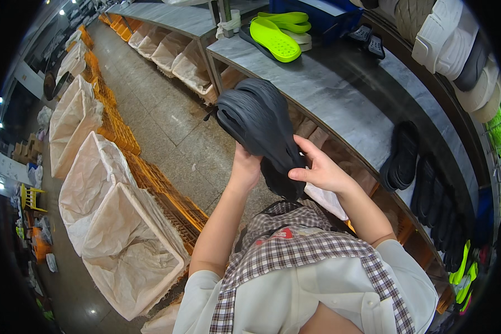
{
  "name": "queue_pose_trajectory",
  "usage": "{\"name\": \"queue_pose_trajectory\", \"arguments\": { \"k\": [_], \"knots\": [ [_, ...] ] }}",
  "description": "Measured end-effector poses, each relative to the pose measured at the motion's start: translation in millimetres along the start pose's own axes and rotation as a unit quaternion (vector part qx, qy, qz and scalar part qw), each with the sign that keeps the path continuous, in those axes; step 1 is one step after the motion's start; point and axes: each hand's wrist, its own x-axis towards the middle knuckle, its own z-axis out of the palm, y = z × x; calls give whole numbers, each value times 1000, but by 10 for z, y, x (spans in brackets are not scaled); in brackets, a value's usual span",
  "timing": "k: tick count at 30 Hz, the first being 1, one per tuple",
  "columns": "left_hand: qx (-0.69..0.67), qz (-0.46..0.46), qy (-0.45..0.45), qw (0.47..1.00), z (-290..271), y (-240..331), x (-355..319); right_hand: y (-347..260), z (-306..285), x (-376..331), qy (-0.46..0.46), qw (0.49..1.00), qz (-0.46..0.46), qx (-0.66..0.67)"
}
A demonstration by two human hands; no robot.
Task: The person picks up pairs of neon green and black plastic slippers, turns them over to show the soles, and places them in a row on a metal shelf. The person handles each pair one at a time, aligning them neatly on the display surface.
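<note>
Head view: both hands hold a black foam clog (259,125) up in front of the chest, just off the near edge of the grey bench (328,94). Left hand (246,167) grips the clog from below, fingers wrapped on its underside, mostly hidden behind it. Right hand (320,170) pinches the clog's heel end w/ thumb + fingers, grip closed on it. A second dark piece (281,186) hangs under the clog btwn the two hands; can't tell if it's another shoe.

On the bench, far end from the clog: neon green slippers (278,33) stacked w/ pale ones, next to a blue box (317,16). Further right along the bench: black clogs (401,156) lying in a row. Above the bench's back edge: shelf w/ white + grey soles (451,44).

Left of the bench, across the tiled floor (172,128): row of big white sack bins (122,234) beside orange crates (167,200).
</note>
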Motion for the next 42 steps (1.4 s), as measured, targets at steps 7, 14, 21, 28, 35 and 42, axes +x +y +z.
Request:
{"name": "queue_pose_trajectory", "arguments": {
  "k": [7, 14, 21, 28, 35, 42],
  "knots": [
    [38, 5, -40, 998, -34, -23, -24, 24, -18, -29, -1, 1000, -1, -3],
    [149, 68, -76, 983, -29, 14, -31, 68, -82, -29, -26, 999, -27, -19],
    [257, 102, -113, 954, -25, 147, -121, 169, -159, -53, -44, 995, -56, -70],
    [256, 121, -78, 956, -20, 59, -5, 354, -178, 142, 43, 936, -193, -291],
    [187, 61, -37, 980, 98, 106, -128, 473, -127, 169, 76, 952, -160, -250],
    [241, 65, -9, 968, 217, 201, -217, 572, -65, 203, 59, 969, -120, -209]
  ]
}}
